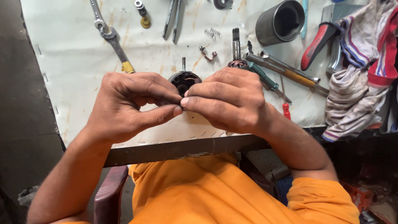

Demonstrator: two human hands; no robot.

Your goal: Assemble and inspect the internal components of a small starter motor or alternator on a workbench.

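Nearest the camera is an orange shirt [215, 195], and both forearms reach out from it over the dark metal edge of the workbench [174, 150]. Above that edge the left hand [128, 103] and the right hand [230, 99] meet, thumbs and forefingers pinched tightly together tip to tip; whatever they pinch is too small or too hidden to make out, so I cannot tell if anything sits between them. Just behind the fingertips, partly covered by both hands, a round black motor part [184, 81] with a thin upright pin stands on the stained white bench top. Next to it, behind the right hand, a metal shaft with copper winding [236, 54] rises from the surface. Right of that lie a green-handled screwdriver [263, 79] and a long tool with a yellow band [290, 74]. A small bent copper clip [208, 54] and a little spring [212, 32] lie near the middle. Farther back are a spanner [110, 35] at the left, a grey metal cylinder [280, 21], a red-and-black handle [317, 43], and a heap of striped rags [358, 79] at the right.
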